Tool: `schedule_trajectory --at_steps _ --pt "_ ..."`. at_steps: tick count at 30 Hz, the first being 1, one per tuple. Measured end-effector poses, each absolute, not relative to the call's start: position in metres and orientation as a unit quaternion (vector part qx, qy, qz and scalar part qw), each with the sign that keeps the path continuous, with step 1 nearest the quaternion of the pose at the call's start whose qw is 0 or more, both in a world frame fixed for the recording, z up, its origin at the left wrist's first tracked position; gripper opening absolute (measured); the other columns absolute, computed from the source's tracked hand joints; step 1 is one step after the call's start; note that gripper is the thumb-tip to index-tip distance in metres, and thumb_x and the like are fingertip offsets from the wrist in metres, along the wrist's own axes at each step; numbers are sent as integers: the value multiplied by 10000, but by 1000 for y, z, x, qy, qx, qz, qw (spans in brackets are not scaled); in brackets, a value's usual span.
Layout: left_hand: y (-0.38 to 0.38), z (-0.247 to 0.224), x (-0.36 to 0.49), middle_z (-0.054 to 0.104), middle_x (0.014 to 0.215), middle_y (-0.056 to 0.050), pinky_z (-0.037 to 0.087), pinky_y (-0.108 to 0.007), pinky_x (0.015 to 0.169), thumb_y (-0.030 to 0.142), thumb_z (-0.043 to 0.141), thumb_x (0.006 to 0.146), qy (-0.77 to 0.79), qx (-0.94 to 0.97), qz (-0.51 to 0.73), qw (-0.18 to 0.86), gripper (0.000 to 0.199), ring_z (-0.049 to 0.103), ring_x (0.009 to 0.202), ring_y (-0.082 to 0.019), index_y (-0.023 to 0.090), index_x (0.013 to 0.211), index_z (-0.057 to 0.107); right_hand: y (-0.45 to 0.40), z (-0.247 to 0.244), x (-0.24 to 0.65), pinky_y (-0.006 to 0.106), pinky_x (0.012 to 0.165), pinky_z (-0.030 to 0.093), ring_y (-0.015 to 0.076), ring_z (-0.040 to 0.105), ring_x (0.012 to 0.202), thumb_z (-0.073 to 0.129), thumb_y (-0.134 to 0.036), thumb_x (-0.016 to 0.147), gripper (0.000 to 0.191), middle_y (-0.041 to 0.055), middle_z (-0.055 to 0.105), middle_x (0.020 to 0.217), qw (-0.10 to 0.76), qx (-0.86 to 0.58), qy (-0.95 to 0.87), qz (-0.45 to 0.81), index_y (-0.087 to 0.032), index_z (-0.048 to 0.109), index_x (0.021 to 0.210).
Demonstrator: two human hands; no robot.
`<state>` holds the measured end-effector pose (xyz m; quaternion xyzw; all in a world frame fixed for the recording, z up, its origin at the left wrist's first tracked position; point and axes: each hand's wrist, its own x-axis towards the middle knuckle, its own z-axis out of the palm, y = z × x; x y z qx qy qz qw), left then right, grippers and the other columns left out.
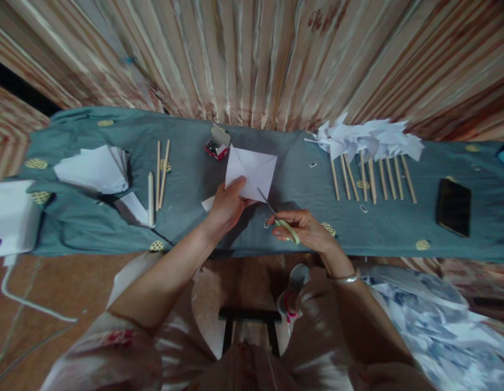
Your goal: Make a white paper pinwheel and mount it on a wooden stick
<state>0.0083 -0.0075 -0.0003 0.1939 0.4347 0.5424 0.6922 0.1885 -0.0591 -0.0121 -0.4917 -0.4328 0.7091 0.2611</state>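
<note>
My left hand point(231, 203) grips a square sheet of white paper point(252, 167) by its lower left side, thumb on top. Crease lines cross the sheet, and its upper left corner looks slit. In my right hand point(298, 225) is a pair of scissors point(285, 227) with pale green handles. Their dark blades reach over the lower right corner of the paper; whether they are cutting into it I cannot tell. Just behind the sheet sits a small open red box point(218, 144) of dark metal pins. A white paper scrap point(208, 204) lies beside my left hand.
A stack of white paper point(95, 169) lies on the left, near loose wooden sticks point(163, 174) and a white stick-like piece point(151, 198). Several paper pinwheels point(370, 140) on sticks lie right, then a phone point(454, 207). A white device point(13, 217) stands at the left edge.
</note>
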Motion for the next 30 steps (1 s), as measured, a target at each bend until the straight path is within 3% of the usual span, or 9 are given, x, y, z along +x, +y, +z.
schedule_trajectory --at_steps 10,17,30 --pt "-12 -4 10 673 744 -11 525 -253 619 178 643 809 442 208 522 699 27 611 654 -126 164 793 628 -58 -9 189 197 508 493 71 540 517 849 -479 597 416 -42 603 599 258 -481 -463 699 -158 693 810" --pt "-11 -5 10 677 780 -11 540 -267 641 197 691 762 440 208 524 699 101 621 688 -134 167 800 603 -59 -13 189 211 540 522 69 552 518 867 -475 564 438 -50 604 602 266 -488 -456 695 -163 699 822" --pt "-13 0 10 683 784 -24 545 -278 613 155 628 804 422 197 522 715 59 633 670 -138 136 860 634 -58 -8 186 195 497 493 64 533 492 883 -462 533 432 -62 591 564 268 -487 -446 701 -164 687 777"
